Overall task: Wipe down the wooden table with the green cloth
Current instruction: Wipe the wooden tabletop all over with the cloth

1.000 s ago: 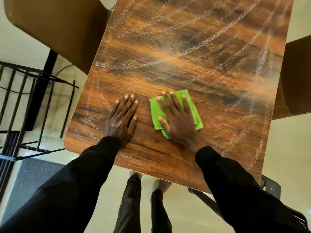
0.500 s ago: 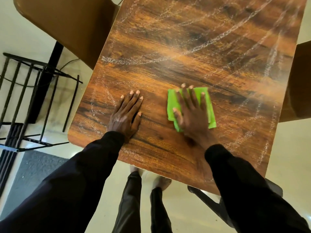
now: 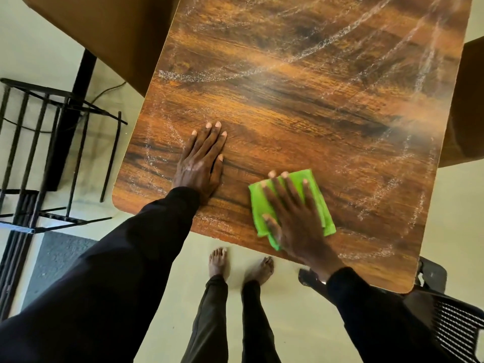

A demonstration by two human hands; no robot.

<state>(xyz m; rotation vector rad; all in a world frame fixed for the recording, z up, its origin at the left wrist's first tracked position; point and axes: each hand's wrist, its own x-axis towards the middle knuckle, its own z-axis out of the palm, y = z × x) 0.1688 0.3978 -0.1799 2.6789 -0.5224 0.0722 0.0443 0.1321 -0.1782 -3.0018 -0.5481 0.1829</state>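
Observation:
The wooden table (image 3: 301, 106) fills the upper middle of the view, its dark grain streaked with whitish smears. A folded green cloth (image 3: 318, 197) lies near the table's front edge. My right hand (image 3: 293, 218) presses flat on the cloth with fingers spread and straight, covering most of it. My left hand (image 3: 201, 163) rests flat on the bare wood to the left of the cloth, fingers straight and together. Both arms wear black sleeves.
A brown chair (image 3: 110, 30) stands at the table's left rear, another brown seat (image 3: 468, 106) at its right. A black metal rack (image 3: 39, 153) is on the floor at left. A dark chair (image 3: 450, 320) sits at bottom right. My bare feet (image 3: 241, 263) stand below the table edge.
My right hand has slid the green cloth back toward the table's front edge. My left hand has stayed flat on the wood. The view has shifted a little.

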